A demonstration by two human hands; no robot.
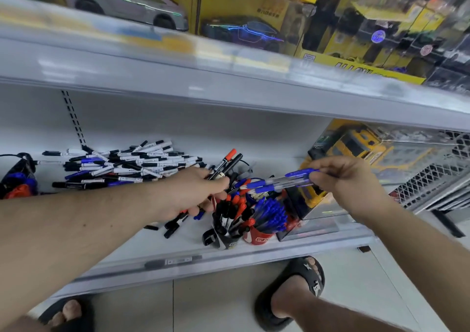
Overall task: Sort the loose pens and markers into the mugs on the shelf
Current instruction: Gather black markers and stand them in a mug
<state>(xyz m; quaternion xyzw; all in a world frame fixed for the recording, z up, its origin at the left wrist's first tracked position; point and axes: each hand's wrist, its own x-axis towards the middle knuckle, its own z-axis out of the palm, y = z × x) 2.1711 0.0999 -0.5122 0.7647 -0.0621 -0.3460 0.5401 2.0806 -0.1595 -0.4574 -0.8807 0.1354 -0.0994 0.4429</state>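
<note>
Left hand point(189, 194) gripping markers point(223, 166), right hand point(340, 179) pinching blue pens point(277, 181) above mugs point(259, 237)

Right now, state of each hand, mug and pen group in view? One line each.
left hand: gripping a bunch of markers.
markers in the fist: held, tips sticking up, one red cap, one black.
right hand: pinching blue pens.
blue pens: held roughly level above the mugs.
red mug: upright, full of blue pens.
black mug: upright, full of red and black markers.
loose marker pile: unsorted, lying on the shelf.
</note>
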